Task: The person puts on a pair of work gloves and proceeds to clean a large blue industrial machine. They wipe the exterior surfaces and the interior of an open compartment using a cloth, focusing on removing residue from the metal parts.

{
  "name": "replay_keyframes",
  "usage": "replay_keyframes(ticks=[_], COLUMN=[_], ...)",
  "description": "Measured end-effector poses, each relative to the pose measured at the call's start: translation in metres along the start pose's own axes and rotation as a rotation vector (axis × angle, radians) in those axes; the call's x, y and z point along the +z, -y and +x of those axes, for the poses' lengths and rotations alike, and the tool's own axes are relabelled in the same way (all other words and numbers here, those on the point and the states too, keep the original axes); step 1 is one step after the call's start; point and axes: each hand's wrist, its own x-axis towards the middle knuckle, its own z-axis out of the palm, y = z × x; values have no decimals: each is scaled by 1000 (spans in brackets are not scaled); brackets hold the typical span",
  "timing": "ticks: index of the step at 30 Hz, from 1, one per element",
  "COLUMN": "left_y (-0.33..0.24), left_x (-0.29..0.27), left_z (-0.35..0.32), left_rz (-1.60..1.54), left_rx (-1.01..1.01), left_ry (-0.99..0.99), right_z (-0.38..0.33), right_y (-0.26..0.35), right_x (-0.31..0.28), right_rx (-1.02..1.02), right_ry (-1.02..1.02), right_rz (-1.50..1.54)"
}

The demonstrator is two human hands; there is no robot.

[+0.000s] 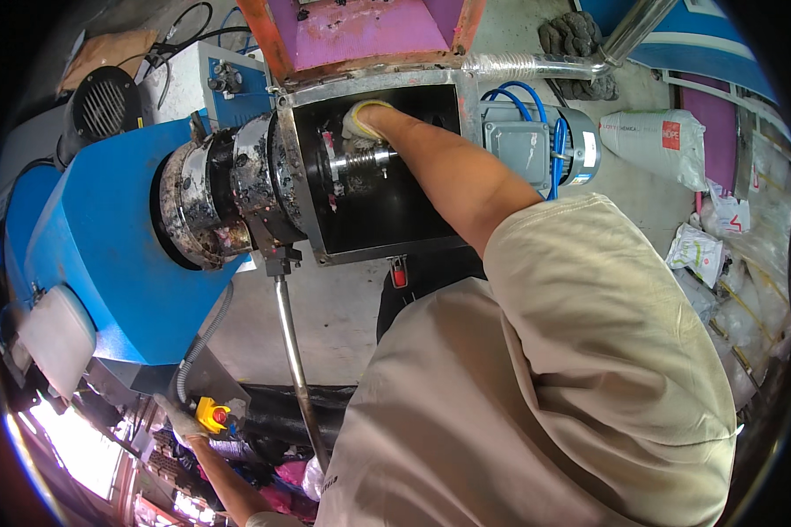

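My right hand (359, 121), in a whitish glove with a yellow cuff, reaches deep into an open black metal housing (413, 211). It presses against the inner wall just above a shiny threaded shaft (360, 161). Whether it holds anything is hidden. The shaft runs left into greasy round steel flanges (237, 189) on a blue machine body (105, 237). My left hand (182, 424), in a grey glove, is low at the left, right against a yellow box with a red button (214, 414). Its grip is unclear.
An orange and pink hopper (360, 31) sits above the housing. A grey motor with blue cables (536, 145) is on its right. A steel rod (294, 360) slants down from the flanges. White sacks and plastic bags (659, 140) lie on the concrete floor at the right.
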Motion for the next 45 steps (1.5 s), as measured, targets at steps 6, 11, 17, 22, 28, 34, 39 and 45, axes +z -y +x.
replay_keyframes(ticks=[6, 11, 17, 22, 28, 34, 39, 45], left_y=[5, -8, -1, 5, 8, -8, 11, 7], left_x=[-25, -3, -29, -13, -34, -5, -25, -2], left_z=[11, 19, 20, 6, 18, 8, 30, 7], left_rz=[119, 126, 27, 69, 89, 180, 111, 96], left_rx=[-54, -43, 21, 26, 5, -13, 94, 27], left_ry=[9, 7, 78, 20, 30, -39, -54, -122], right_z=[0, 40, 38, -43, -44, -35, 8, -88], right_y=[14, -25, -41, -2, 23, 9, -23, 21], right_x=[13, 1, -3, -3, 10, -5, 2, -5], right_rx=[-35, -24, 123, -79, -1, -122, -8, 160], right_ry=[-13, -4, 188, -62, 257, 189, 8, -333], right_rz=[-115, -43, 548, 50, 31, -199, 619, 462])
